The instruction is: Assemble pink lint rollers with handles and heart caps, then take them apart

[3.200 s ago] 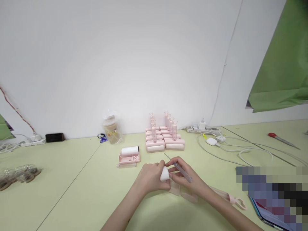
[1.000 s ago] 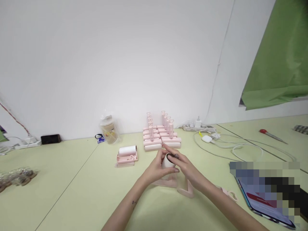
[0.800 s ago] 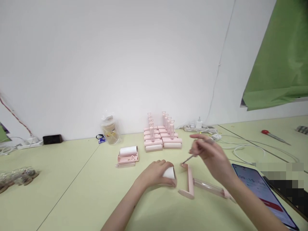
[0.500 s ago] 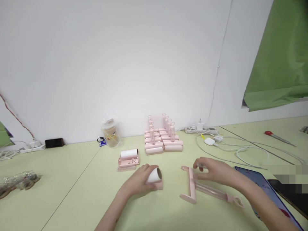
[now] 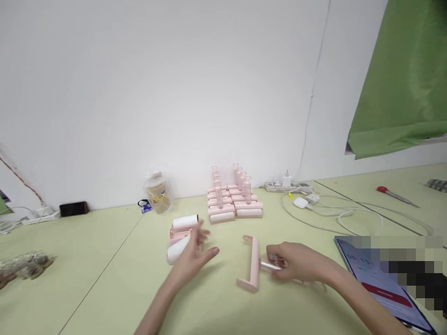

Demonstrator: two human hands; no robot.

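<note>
My left hand has its fingers spread, just beside a white adhesive roll that lies in front of the other parts. Behind that roll are a second white roll and a pink roller cover, partly hidden by my fingers. My right hand is closed around the clear handle of a pink lint roller frame. The frame carries no roll, and its two end arms point left. Part of the handle and its end loop are covered by my hand or blurred.
Several pink lint rollers with upright handles stand in rows by the wall. A bagged cup is left of them. On the right lie white cables, a power strip, a phone and a red-handled tool.
My left hand has moved left, set the white roll down by the other parts and let go. My right hand has taken hold of the lint roller handle, and the frame has shifted left.
</note>
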